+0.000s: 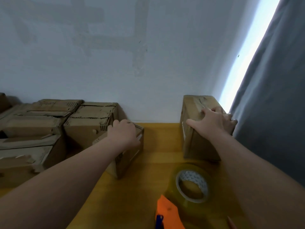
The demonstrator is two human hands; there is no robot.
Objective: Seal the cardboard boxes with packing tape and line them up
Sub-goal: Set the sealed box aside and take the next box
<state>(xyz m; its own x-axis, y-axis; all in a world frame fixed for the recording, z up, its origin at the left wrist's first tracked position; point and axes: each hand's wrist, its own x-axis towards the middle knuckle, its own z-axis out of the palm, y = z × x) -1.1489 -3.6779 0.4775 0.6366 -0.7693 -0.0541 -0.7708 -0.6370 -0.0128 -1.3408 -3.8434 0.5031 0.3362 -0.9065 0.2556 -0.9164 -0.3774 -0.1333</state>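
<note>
left hand (pixel 123 132) grips small box (pixel 130 156), right hand (pixel 212 121) tall box (pixel 196 142); one tape (pixel 192 185).

We see a plain room serving as a packing corner: a patched white wall (pixel 115 63) fills the upper frame, a grey curtain (pixel 277 96) hangs at right, and cardboard boxes (pixel 41 129) crowd the yellow surface (pixel 158 146) at left.

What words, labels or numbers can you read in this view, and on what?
No text is legible.
Small brown cardboard box under the left hand: dark marks on its side, too blurred.
Clear packing tape roll: grey pattern inside the core, no words.
Tall brown cardboard box under the right hand: no print visible.
</note>
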